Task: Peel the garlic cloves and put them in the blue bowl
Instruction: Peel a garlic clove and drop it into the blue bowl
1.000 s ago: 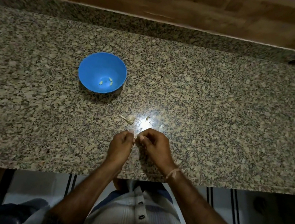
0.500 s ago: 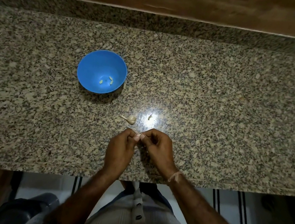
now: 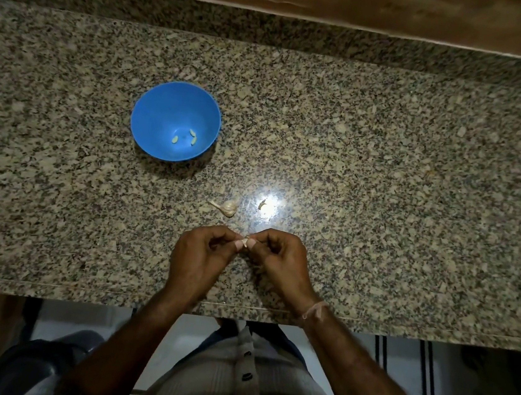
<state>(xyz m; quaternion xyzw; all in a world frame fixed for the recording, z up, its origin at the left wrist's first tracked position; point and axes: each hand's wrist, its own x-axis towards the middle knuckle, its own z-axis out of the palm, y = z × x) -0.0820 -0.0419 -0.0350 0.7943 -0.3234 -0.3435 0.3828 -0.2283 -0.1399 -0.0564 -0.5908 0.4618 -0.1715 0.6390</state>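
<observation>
From my station I record both hands raised just above the near part of the desk [image 3: 384, 179], fingertips meeting. The left hand [image 3: 200, 255] is curled and pinches one garlic clove [image 3: 245, 240] between thumb and forefinger; the right hand [image 3: 281, 261] is likewise curled, its thumb and forefinger nipping the same clove from the other side. Only a pale sliver of the clove shows between the nails, so I cannot tell how much skin is on it. The blue bowl [image 3: 165, 111] stands well apart to the upper left, with a few peeled cloves [image 3: 191, 136] lying on its floor. A partly stripped garlic head [image 3: 228, 207] lies on the desk just beyond the hands, and a scrap of skin [image 3: 262, 203] sits beside it in a bright glare. I judge the step in hand to be peeling, with the task early. Risks noted: the clove is small and held only at the tips, so a hard pull on the skin could flick it over the near edge to the floor; the speckled desk would hide a dropped clove; the dim light and glare could let skin remnants pass unseen into the bowl.
</observation>
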